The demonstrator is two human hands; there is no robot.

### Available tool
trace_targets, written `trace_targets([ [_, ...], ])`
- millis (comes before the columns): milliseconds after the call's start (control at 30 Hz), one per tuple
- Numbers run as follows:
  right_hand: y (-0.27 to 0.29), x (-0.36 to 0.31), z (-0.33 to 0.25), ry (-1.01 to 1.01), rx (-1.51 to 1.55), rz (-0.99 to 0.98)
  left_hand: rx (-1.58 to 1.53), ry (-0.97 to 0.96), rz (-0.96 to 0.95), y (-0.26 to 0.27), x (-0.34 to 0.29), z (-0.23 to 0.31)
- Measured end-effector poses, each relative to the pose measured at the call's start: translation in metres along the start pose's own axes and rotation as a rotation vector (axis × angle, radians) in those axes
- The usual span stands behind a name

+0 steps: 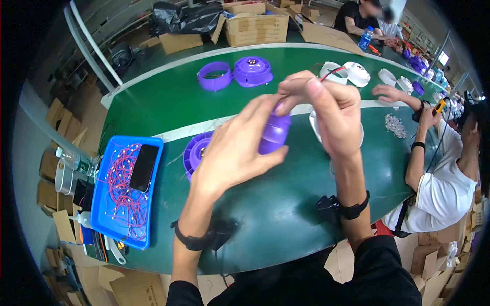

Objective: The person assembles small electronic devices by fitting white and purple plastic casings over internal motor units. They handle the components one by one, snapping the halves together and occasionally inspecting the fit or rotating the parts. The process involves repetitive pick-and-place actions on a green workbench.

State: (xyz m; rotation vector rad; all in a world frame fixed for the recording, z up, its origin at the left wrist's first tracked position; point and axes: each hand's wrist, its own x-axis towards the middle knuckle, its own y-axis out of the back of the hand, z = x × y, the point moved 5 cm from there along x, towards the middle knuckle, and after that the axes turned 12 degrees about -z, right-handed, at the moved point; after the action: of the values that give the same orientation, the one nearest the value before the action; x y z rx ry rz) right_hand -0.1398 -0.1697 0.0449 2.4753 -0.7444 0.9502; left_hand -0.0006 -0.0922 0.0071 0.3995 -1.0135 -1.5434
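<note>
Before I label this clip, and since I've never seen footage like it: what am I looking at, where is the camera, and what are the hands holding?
The camera sits on a person's head and looks down, so the fisheye lens bends the edges. The two bare forearms are that person's own. The left hand and right hand together grip a rounded purple plastic part, with a thin red-and-black wire at the right fingertips. Below lies a long green worktable. On it sit a blue plastic tray of red wires with a black phone, purple ring-shaped housings and white housings. A co-worker's hand works nearby.
</note>
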Motion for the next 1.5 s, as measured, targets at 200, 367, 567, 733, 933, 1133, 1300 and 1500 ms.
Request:
trace_targets([
  [200, -0.004, -0.003, -0.007, 0.0, -0.064, -0.141, 0.244, 0.027, 0.347, 0.027, -0.005, 0.009],
  [367, 0.009, -0.006, 0.018, -0.219, -0.15, -0.204, 0.174, -0.106, 0.604, 0.068, -0.026, 0.015],
  [567, 0.002, -0.002, 0.03, -0.39, -0.039, -0.05, -0.057, -0.358, 0.683, 0.08, -0.043, 0.02],
  [733, -0.013, -0.01, 0.033, -0.4, 0.282, -0.105, 0.163, -0.534, 0.54, 0.062, -0.033, 0.045],
  [933, -0.034, -0.01, 0.031, -0.283, 0.43, -0.077, 0.245, -0.574, 0.465, 0.033, -0.026, 0.057],
  [1133, -0.021, -0.004, 0.025, -0.145, 0.304, 0.025, 0.11, -0.475, 0.317, 0.046, -0.026, 0.059],
  [1300, -0.009, -0.005, 0.023, -0.077, -0.221, 0.025, 0.12, -0.434, 0.417, 0.073, -0.035, 0.034],
  [1500, -0.027, -0.005, 0.02, -0.001, -0.379, -0.182, 0.096, -0.285, 0.296, 0.059, -0.025, 0.031],
])
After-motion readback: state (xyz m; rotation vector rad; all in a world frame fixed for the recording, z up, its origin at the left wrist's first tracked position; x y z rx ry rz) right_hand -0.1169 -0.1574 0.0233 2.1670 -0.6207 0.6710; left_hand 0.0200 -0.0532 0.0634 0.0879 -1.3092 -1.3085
